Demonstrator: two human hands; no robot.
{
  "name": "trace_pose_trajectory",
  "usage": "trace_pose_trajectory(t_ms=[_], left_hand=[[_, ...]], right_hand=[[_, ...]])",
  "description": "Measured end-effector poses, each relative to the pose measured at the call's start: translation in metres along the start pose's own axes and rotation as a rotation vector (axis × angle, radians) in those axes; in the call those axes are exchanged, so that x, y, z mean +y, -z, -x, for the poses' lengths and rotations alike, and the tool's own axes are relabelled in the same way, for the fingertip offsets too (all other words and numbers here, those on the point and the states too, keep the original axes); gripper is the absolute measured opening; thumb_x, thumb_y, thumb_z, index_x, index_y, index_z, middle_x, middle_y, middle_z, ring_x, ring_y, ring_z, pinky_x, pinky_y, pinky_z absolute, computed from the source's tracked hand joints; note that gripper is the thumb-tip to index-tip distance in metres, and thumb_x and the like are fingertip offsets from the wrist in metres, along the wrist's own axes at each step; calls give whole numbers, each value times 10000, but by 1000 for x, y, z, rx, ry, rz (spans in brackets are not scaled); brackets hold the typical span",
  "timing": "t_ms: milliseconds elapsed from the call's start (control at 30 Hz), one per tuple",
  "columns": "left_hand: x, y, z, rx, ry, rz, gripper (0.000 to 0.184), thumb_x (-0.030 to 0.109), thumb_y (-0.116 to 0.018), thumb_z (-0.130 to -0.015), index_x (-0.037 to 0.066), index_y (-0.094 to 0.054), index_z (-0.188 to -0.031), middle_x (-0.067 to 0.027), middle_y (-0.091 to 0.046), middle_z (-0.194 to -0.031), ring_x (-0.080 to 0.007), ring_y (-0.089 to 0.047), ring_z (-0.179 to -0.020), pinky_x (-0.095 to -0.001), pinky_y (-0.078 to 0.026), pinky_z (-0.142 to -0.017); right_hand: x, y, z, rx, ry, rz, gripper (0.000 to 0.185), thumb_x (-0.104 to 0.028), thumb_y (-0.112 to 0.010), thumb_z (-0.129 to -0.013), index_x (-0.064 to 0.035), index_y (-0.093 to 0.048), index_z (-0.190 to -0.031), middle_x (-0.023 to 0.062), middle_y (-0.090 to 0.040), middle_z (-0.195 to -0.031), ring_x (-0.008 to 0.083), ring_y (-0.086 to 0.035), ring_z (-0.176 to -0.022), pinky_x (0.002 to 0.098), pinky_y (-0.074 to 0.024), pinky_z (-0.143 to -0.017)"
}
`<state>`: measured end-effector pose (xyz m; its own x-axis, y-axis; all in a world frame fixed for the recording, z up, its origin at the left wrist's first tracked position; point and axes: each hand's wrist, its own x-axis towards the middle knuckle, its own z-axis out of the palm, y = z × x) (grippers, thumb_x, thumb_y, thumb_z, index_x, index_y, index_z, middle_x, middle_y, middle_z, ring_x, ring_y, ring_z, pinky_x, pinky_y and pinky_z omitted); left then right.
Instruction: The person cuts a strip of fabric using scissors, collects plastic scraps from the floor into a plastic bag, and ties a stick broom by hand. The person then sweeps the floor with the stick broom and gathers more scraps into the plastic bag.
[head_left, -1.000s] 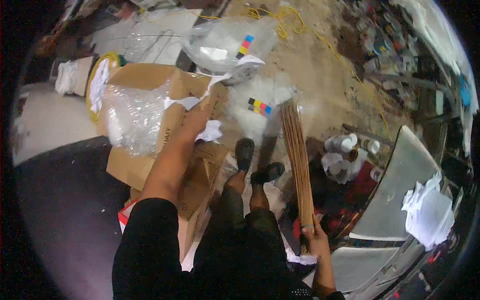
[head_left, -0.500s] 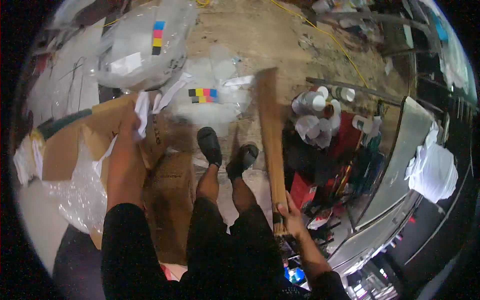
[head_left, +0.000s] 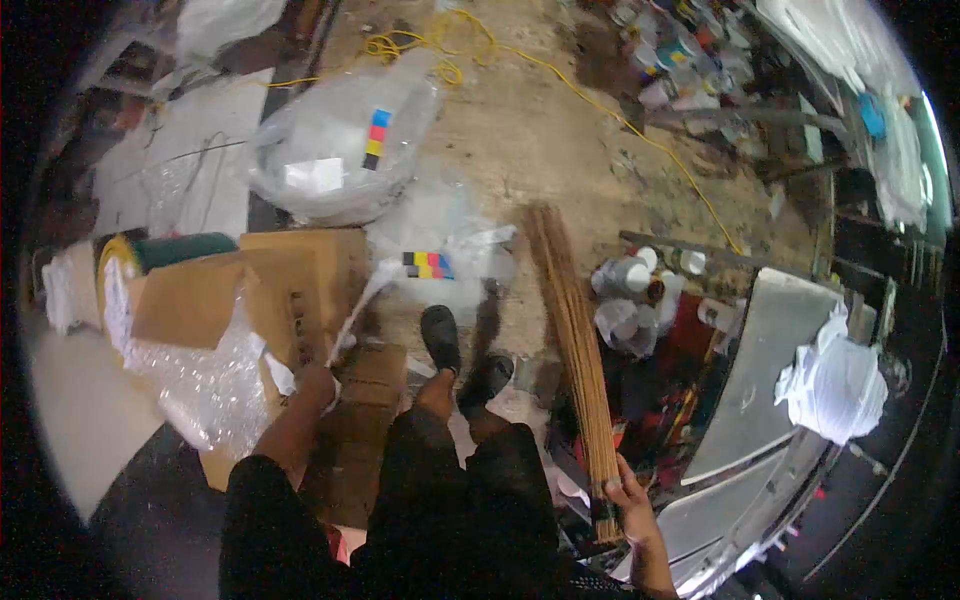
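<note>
My right hand (head_left: 630,497) is closed round the bound lower end of a stick broom (head_left: 575,360), whose bristles point up and away over the floor. My left hand (head_left: 316,387) is closed on a white strip (head_left: 357,318) beside the open cardboard box (head_left: 285,300). The strip stretches up towards clear plastic on the floor. Bubble wrap (head_left: 205,390) hangs over the box's near side. Below my left hand stands another brown box (head_left: 352,440).
A large clear plastic bag (head_left: 335,150) lies beyond the boxes. A yellow cord (head_left: 620,118) crosses the floor. White containers (head_left: 625,277) and clutter stand on the right, near a grey panel (head_left: 755,380) with white cloth (head_left: 835,385) on it.
The view has shifted. My left hand has moved nearer my body, and the white strip now stretches out from it. The broom's bristles have swung, with my right hand still round its lower end.
</note>
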<state>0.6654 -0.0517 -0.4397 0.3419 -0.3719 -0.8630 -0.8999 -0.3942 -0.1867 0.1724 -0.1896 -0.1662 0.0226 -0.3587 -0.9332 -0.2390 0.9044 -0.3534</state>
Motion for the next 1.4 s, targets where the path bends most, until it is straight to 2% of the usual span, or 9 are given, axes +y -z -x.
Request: trace_pose_trajectory(t_ms=[233, 367, 600, 800, 900, 967, 1033, 1167, 1400], left_hand=[[-110, 92, 217, 725, 375, 739, 331, 131, -570, -813, -5, -559, -1115, -186, -635, -890, -270, -616, -800, -381, -473, -753], [-195, 91, 315, 1326, 411, 1421, 303, 144, -577, -825, -33, -576, -1070, -73, -618, -844, -197, -593, -756, -320, -477, -699], [-335, -28, 346, 1501, 625, 1855, 385, 253, -566, -820, -76, -563, -1019, -138, -624, -913, -241, -622, -816, -369, -512, -707], [-255, -52, 337, 1022, 946, 721, 489, 294, -613, -771, 39, -493, -1171, -217, -590, -1063, -359, -574, -980, -408, -437, -834], [-176, -9, 316, 1163, 486, 524, 504, 153, -600, -795, 62, -432, -1262, -222, -515, -1192, -363, -497, -1101, -392, -404, -908], [-140, 40, 303, 1055, 418, 620, 540, 149, -616, -788, 69, -414, -1283, -226, -516, -1184, -348, -505, -1094, -386, -407, -899], [-103, 87, 297, 1016, 373, 642, 536, 149, -622, -783, 76, -425, -1275, -232, -546, -1129, -358, -532, -1047, -393, -423, -875], [-33, 119, 265, 1010, 11, 667, 359, 214, -616, -791, 66, -575, -1116, -238, -608, -948, -357, -597, -901, -397, -466, -769], [115, 105, 214, 285, -472, 1157, 441, 418, -558, -836, -14, -647, -856, -142, -617, -701, -216, -587, -646, -334, -450, -622]], right_hand=[[56, 19, -77, -131, 181, -69, 664, -377, -554, -855, -105, -252, -1380, 61, -542, -958, 164, -576, -728, 292, -512, -587], [66, 23, -71, -100, 175, -83, 614, -326, -546, -862, -105, -277, -1368, 71, -554, -958, 165, -582, -739, 285, -512, -612], [65, 30, -31, -219, 135, -69, 635, -339, -551, -863, -92, -290, -1387, 55, -478, -1218, 169, -480, -1066, 289, -384, -893], [108, 52, -51, -108, 321, 110, 617, -316, -526, -882, -81, -266, -1389, 68, -490, -1171, 167, -493, -987, 287, -394, -846], [109, 57, -45, -74, 383, 97, 609, -262, -522, -887, -83, -239, -1395, 58, -537, -1069, 142, -557, -818, 273, -469, -730], [101, 56, -36, -95, 359, 64, 617, -262, -523, -888, -78, -229, -1399, 55, -533, -1074, 139, -553, -815, 269, -457, -747], [90, 59, -25, -101, 276, 126, 664, -376, -527, -882, -38, -262, -1389, 100, -386, -1348, 187, -375, -1215, 289, -248, -1021], [91, 59, -24, -129, 280, 29, 676, -376, -533, -879, -40, -251, -1394, 100, -397, -1339, 180, -361, -1223, 285, -229, -1027], [40, -7, -22, -301, 254, -278, 619, -341, -511, -884, -108, -238, -1388, 87, -539, -1024, 196, -589, -774, 318, -503, -630]])
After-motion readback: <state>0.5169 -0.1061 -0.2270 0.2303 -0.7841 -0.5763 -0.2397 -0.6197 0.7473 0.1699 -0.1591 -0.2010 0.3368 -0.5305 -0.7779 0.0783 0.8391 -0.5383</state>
